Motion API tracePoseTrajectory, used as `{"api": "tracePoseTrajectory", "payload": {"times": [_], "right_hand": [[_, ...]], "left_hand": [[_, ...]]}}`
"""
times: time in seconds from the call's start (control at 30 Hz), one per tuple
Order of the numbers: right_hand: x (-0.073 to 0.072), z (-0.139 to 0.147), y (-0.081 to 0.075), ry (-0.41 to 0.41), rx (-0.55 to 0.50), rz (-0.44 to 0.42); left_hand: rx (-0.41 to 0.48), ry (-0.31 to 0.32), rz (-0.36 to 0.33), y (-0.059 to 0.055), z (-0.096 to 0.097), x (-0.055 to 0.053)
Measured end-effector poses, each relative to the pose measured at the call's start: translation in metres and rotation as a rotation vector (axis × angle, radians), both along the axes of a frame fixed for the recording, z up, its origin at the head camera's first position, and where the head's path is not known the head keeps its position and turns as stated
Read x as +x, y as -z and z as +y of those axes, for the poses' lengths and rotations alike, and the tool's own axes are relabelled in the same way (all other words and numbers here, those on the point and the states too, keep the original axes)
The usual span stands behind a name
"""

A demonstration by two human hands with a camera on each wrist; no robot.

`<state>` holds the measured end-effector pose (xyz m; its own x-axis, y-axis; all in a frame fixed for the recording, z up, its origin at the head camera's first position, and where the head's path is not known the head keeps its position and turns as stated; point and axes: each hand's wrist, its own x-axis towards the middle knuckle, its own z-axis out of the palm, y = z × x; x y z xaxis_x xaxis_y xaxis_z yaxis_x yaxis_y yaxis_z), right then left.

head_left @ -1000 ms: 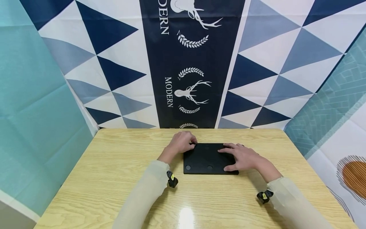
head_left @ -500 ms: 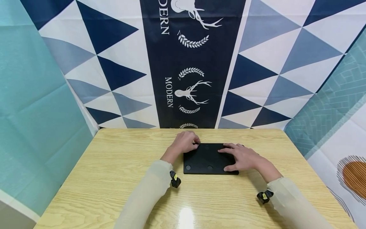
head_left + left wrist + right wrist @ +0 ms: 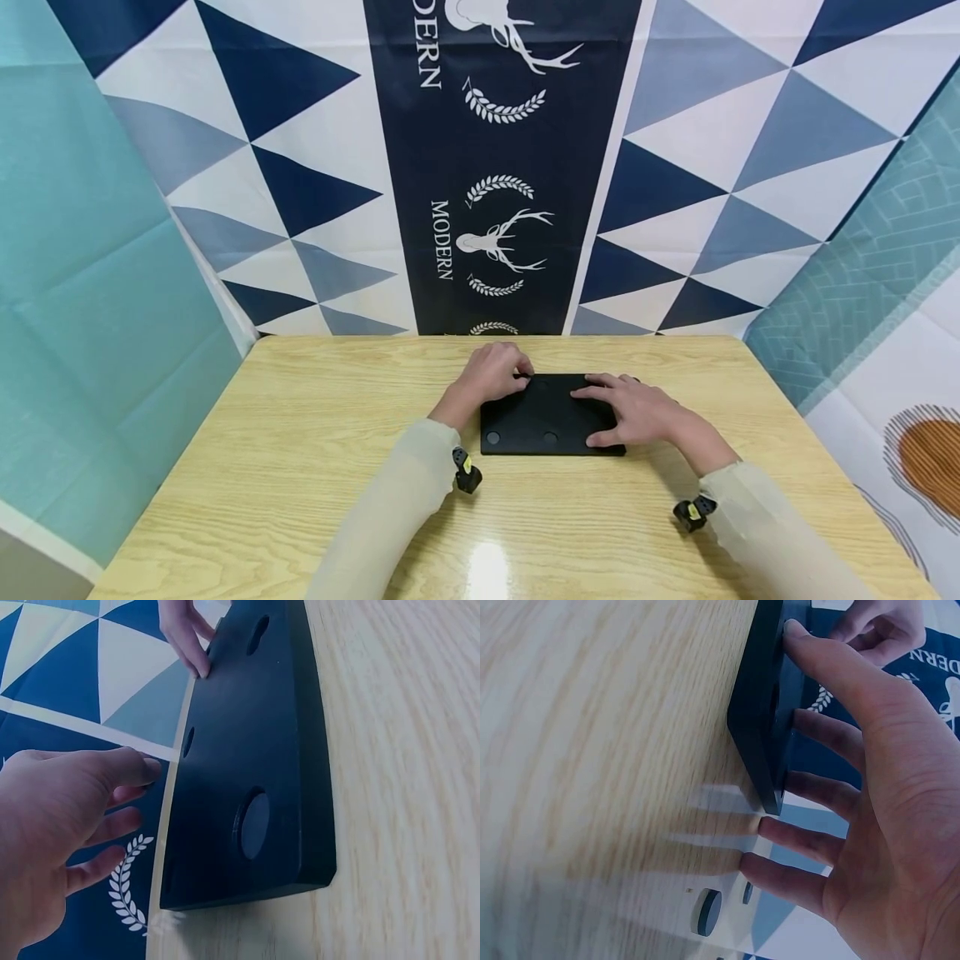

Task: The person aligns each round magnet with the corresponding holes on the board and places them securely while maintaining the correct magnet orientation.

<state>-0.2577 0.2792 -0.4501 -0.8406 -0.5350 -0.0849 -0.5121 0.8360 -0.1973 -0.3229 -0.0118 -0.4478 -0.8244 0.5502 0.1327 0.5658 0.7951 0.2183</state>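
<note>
A flat black rectangular board (image 3: 558, 417) with round recesses lies on the wooden table. At its far edge is my left hand (image 3: 495, 371), fingers bent and fingertips close together. In the left wrist view this left hand (image 3: 75, 817) has thumb and index finger nearly meeting beside the board; I cannot tell whether something small is between them. My right hand (image 3: 637, 410) spreads over the board's right end. In the right wrist view its fingers are fairly straight, with the thumb (image 3: 832, 652) resting on the board and the lower fingertips beyond its corner.
Small black discs (image 3: 709, 912) rest on the table past the right hand, one disc (image 3: 748, 892) slightly behind. A patterned cloth (image 3: 495, 167) hangs beyond the table's (image 3: 337, 400) far edge, with teal cloth (image 3: 97, 292) at the left.
My left hand has slid to the right along the board's far edge, away from its left corner. The right hand and the board have stayed in place.
</note>
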Motion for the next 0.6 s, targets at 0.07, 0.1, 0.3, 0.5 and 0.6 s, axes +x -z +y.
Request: {"api": "tracePoseTrajectory", "payload": {"times": [0.07,0.1,0.3,0.5,0.6], "right_hand": [[0.000,0.000,-0.001,-0.006,0.005,0.005],[0.000,0.000,-0.001,-0.005,0.004,0.002],[-0.001,0.000,-0.002,-0.007,0.009,0.002],[-0.002,0.000,0.000,-0.004,0.009,0.002],[-0.003,-0.001,0.001,-0.004,0.011,0.001]], "left_hand": [[0.004,-0.003,0.007,0.000,0.001,0.000],[0.006,-0.004,0.009,0.000,0.002,0.001],[0.030,-0.018,-0.013,-0.002,0.008,0.002],[0.020,-0.034,-0.022,-0.003,0.014,0.003],[0.022,-0.034,-0.022,-0.001,0.017,0.003]]}}
